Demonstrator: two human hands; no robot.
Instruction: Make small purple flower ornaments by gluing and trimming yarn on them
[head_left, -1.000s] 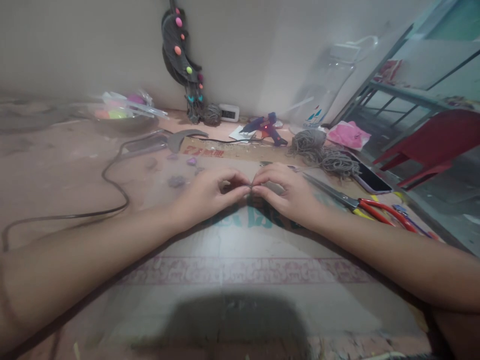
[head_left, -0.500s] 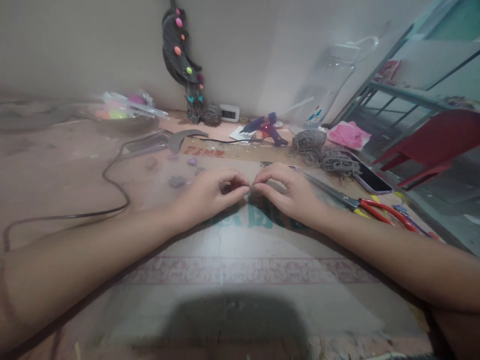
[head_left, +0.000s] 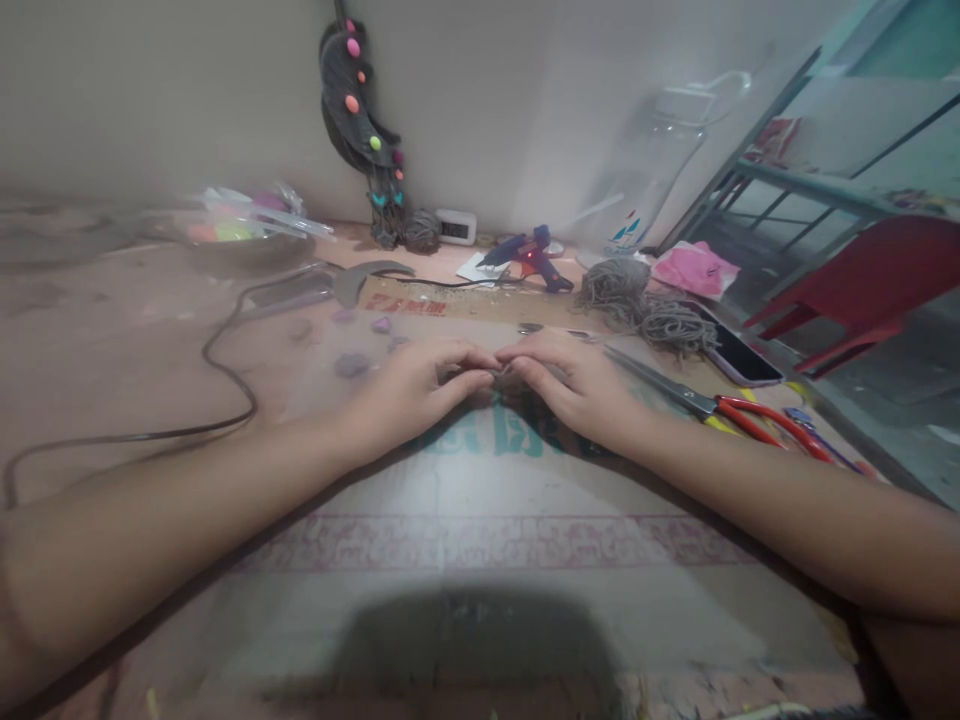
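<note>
My left hand (head_left: 431,390) and my right hand (head_left: 574,385) meet fingertip to fingertip over a printed cardboard sheet (head_left: 450,490). Thumb and forefinger of each are pinched, and whatever they hold is too small and blurred to make out. To the left of my left hand lie a greyish-purple piece (head_left: 351,364) and a small purple piece (head_left: 382,325). Scissors with red handles (head_left: 709,405) lie open-bladed or closed, I cannot tell, just right of my right hand.
Behind the hands are a blue glue gun (head_left: 529,258) with a red light, grey yarn (head_left: 615,285), a phone (head_left: 739,350) and a clear bottle (head_left: 652,190). A black cord (head_left: 225,360) curves across the left. A grey crescent decoration with coloured balls (head_left: 356,100) hangs on the wall.
My right fingertips have shifted slightly left and now overlap the left fingertips. Both hands stay pinched, and the view has moved a little.
</note>
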